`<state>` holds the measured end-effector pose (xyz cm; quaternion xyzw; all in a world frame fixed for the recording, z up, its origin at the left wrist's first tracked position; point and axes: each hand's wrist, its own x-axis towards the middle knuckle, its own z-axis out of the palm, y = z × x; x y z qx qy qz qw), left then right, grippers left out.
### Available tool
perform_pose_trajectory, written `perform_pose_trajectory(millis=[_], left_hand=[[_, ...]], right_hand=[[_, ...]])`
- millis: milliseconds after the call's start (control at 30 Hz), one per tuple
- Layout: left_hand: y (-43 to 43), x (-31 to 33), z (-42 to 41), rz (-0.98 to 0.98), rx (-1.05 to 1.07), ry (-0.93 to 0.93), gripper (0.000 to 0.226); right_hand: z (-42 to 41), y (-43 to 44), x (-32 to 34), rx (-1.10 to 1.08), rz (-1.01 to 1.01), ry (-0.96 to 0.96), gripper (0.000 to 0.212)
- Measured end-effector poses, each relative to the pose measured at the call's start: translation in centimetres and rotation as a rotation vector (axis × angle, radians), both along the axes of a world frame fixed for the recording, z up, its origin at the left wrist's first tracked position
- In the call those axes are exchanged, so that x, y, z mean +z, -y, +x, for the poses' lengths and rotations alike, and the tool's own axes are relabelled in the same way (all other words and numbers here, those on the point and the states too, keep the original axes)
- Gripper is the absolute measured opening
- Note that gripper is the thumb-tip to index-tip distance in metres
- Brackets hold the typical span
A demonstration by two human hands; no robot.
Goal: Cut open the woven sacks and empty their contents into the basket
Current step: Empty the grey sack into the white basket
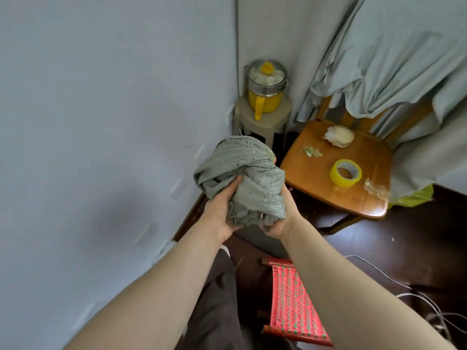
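Observation:
A bundle of grey-green cloth [242, 173] is held up in front of me, above the floor near the wall corner. My left hand [222, 210] grips its left underside, thumb pressed into the folds. My right hand [280, 218] holds the bundle's lower right side from beneath, fingers mostly hidden by the fabric. Under the bundle, a grey container [262, 238] shows only a strip of its side; what it is cannot be told. No woven sack or cutting tool is in sight.
A wooden chair [336, 193] at right carries a yellow tape roll [345, 176], a white wad [339, 135] and plastic scraps. A yellow pot [266, 87] stands on a beige stool [262, 117] in the corner. A red woven stool [295, 304] sits below; cables [414, 296] lie right.

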<state>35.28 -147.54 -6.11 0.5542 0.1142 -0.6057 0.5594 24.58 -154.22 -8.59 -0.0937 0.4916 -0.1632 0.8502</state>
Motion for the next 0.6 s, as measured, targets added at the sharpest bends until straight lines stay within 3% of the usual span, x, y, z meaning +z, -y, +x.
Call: perform_pose_trajectory(millis=[67, 167, 267, 367, 467, 600], left_hand=[[3.2, -1.8, 2.7, 0.029, 0.03, 0.052, 0.107], [7.0, -3.4, 6.8, 0.07, 0.023, 0.088, 0.091], [9.6, -6.0, 11.6, 0.149, 0.002, 0.142, 0.073], [12.3, -8.6, 15.6, 0.21, -0.088, 0.197, 0.075], [14.6, -11.2, 17.4, 0.254, -0.154, 0.217, 0.066], [17.4, -14.9, 18.9, 0.262, -0.24, 0.203, 0.085]], right_hand=[[2.6, 2.3, -1.3, -0.082, 0.052, -0.1, 0.055], [7.4, 5.3, -2.9, -0.206, 0.09, -0.19, 0.055], [10.6, 8.0, -4.7, -0.318, 0.012, -0.38, 0.035], [12.6, 10.2, -6.2, -0.389, -0.184, -0.526, 0.014], [14.7, 11.3, -7.9, -0.258, -0.35, -0.465, 0.022], [16.1, 13.3, -11.2, 0.028, -0.5, -0.533, 0.045]])
